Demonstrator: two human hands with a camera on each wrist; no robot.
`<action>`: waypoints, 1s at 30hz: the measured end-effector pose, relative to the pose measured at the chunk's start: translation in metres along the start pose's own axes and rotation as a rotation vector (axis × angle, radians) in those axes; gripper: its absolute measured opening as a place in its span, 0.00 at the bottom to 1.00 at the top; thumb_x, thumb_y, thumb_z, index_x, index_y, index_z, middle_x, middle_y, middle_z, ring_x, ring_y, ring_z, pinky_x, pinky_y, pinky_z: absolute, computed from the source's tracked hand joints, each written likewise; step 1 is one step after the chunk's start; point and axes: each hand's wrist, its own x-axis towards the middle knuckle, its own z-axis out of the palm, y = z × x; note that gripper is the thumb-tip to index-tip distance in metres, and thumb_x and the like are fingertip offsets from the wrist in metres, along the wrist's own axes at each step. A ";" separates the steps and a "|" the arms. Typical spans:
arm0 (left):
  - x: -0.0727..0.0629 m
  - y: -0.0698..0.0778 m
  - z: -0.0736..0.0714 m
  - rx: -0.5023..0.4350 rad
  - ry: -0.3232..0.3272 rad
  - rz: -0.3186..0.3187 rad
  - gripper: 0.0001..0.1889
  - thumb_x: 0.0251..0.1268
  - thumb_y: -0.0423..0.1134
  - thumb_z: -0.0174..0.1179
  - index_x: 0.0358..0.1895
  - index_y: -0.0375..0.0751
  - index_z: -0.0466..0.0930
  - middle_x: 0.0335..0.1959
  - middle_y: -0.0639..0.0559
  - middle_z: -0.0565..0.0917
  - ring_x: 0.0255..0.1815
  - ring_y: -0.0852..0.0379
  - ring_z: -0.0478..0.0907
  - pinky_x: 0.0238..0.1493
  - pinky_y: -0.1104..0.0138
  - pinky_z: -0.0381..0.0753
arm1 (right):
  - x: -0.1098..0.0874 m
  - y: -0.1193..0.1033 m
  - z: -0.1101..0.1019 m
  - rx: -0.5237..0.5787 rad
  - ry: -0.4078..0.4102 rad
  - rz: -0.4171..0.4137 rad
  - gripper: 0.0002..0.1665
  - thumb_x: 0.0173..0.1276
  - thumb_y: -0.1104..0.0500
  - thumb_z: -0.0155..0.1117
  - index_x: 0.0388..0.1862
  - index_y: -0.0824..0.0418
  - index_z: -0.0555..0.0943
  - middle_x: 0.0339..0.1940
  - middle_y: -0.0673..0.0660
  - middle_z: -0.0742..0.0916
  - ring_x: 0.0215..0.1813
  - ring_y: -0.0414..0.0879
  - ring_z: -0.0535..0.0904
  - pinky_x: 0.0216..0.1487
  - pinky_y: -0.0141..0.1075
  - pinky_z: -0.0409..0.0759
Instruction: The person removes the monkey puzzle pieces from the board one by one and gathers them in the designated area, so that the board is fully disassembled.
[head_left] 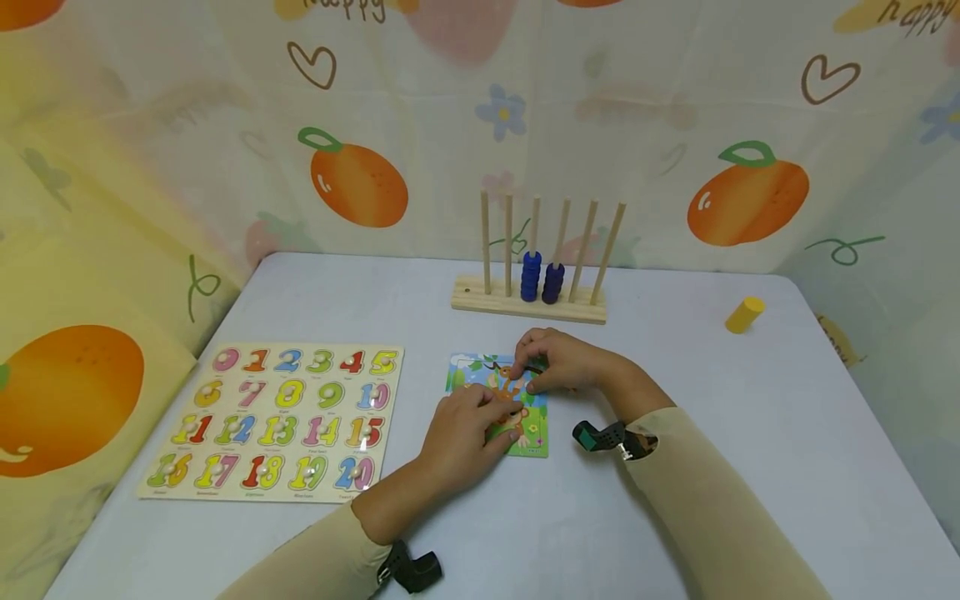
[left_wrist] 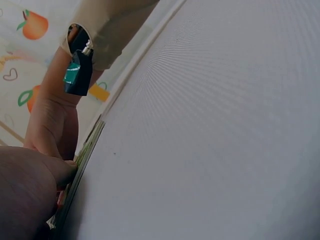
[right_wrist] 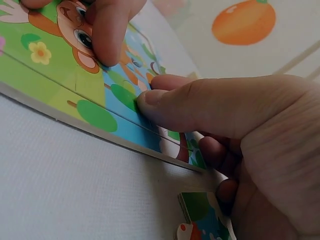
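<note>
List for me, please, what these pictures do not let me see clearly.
Head view: the middle of the picture puzzle, partly covered by the left hand and right hand.
Head view: print on the number board, mostly too small.
Left wrist view: the puzzle's face, nearly edge-on.
Right wrist view: a loose piece, cut off by the bottom edge.
</note>
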 end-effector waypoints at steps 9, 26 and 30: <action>0.000 0.000 0.000 -0.006 0.002 -0.002 0.18 0.70 0.51 0.73 0.60 0.55 0.91 0.44 0.56 0.80 0.46 0.55 0.75 0.47 0.57 0.73 | 0.001 0.000 0.001 0.002 -0.013 -0.026 0.15 0.63 0.66 0.79 0.47 0.53 0.92 0.57 0.51 0.82 0.66 0.53 0.73 0.73 0.54 0.65; 0.001 0.001 -0.001 0.009 -0.023 -0.012 0.18 0.71 0.52 0.72 0.60 0.57 0.90 0.45 0.55 0.80 0.47 0.55 0.75 0.49 0.57 0.73 | 0.002 0.002 0.001 -0.006 -0.002 -0.017 0.14 0.64 0.67 0.79 0.44 0.50 0.90 0.57 0.49 0.85 0.64 0.52 0.74 0.73 0.55 0.63; 0.001 0.001 -0.001 0.006 -0.027 -0.017 0.18 0.71 0.52 0.72 0.60 0.57 0.90 0.45 0.56 0.80 0.47 0.55 0.75 0.49 0.56 0.73 | 0.003 0.006 0.003 0.070 0.030 -0.004 0.12 0.67 0.67 0.76 0.45 0.53 0.88 0.54 0.49 0.86 0.63 0.50 0.76 0.72 0.52 0.67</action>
